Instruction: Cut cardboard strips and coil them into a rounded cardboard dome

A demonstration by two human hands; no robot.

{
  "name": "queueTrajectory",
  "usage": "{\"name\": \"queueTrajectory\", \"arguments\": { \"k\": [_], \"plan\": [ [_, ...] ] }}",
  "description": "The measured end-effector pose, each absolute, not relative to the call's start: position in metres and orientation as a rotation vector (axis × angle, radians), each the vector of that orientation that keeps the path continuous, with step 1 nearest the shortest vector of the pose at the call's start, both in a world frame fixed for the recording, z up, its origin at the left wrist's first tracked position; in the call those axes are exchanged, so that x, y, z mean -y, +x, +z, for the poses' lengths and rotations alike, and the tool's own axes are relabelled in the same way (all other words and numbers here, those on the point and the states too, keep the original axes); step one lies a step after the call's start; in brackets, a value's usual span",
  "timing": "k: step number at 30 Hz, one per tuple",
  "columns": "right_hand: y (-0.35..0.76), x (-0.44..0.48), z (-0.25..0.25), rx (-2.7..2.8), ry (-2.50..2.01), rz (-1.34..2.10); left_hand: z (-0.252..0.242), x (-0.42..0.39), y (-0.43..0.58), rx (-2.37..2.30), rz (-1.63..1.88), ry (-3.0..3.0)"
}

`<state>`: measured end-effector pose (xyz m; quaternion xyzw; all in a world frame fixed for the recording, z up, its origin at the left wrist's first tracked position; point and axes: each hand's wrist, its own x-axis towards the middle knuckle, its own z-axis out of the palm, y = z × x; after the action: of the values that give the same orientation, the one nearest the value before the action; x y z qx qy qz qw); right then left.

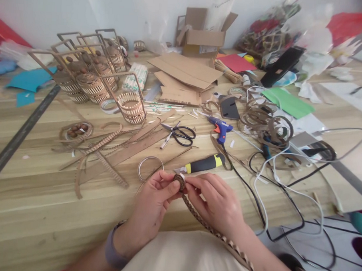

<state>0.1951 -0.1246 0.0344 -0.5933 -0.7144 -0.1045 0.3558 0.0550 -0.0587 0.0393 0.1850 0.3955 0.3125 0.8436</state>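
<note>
My left hand (153, 203) and my right hand (215, 201) meet near the front edge of the wooden table (45, 209). Both pinch a small rolled coil (179, 181) of brown corrugated cardboard strip. The loose strip (213, 228) trails from the coil under my right hand and down over my lap. A yellow and black utility knife (202, 164) lies just beyond my fingers. A metal ring (149, 166) lies by my left hand.
Black-handled scissors (179, 133) and a blue glue gun (219, 127) lie mid-table. Cardboard baskets with handles (90, 81) stand back left, a single one (131, 105) nearer. Cardboard strips (114, 152), curled strips (265, 119), cables (275, 171), flat cardboard (183, 71) and a box (203, 36) lie around.
</note>
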Motion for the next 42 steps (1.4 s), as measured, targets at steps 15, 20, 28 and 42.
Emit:
{"name": "queueTrajectory", "arguments": {
  "k": [15,20,28,42],
  "plan": [
    [0.1981,0.1259,0.0352,1.840,-1.534,-0.216,0.0390,0.0585,0.0546,-0.829,0.655,0.406],
    [0.1979,0.1256,0.0364,1.867,-1.544,-0.248,0.0373,0.0596,0.0544,-0.833,0.656,0.397],
    [0.1973,0.1259,0.0351,1.898,-1.562,-0.278,0.0363,0.0595,0.0551,-0.843,0.656,0.450],
    [0.1985,0.1210,0.0322,1.916,-1.484,-0.237,0.0374,0.0578,0.0534,-0.823,0.683,0.396]
  ]
}}
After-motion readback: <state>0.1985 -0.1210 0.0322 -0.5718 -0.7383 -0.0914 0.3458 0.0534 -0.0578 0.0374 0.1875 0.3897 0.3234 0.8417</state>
